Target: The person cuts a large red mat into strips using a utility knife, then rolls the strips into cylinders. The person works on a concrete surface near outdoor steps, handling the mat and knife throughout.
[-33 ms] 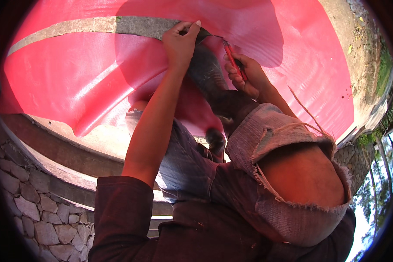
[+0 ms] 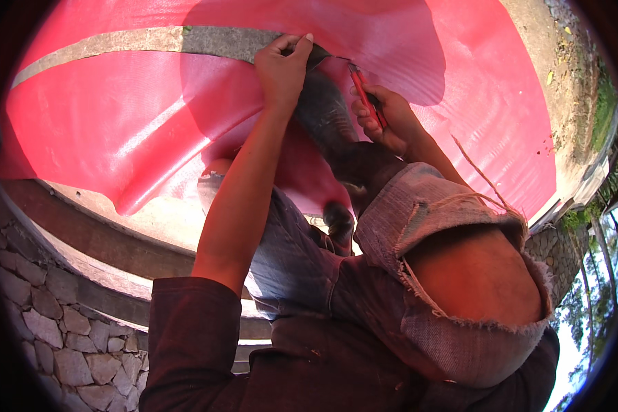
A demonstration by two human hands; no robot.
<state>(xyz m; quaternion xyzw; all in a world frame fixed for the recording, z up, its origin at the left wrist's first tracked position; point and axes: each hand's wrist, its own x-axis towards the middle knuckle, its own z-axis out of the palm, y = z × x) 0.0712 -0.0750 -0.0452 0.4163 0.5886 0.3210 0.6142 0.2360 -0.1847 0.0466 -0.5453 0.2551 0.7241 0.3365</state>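
Red sheet (image 2: 220,96) spread on the ground (image 2: 144,39), dark boot (image 2: 326,113) over it; left hand (image 2: 281,74) seems to pinch its edge, right hand (image 2: 395,120) grasps the red cutter (image 2: 360,84). Slack sheet could pucker, pulling the cut crooked; pressing too hard could skid the blade into left fingers or boot.

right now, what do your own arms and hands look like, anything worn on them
The left arm wears a loose, dark sleeve ending near the elbow; below it the forearm is bare. The right forearm is bare where it shows, its upper part hidden by the jeans leg. Left hand and right hand are ungloved, with no watch or wristband visible.
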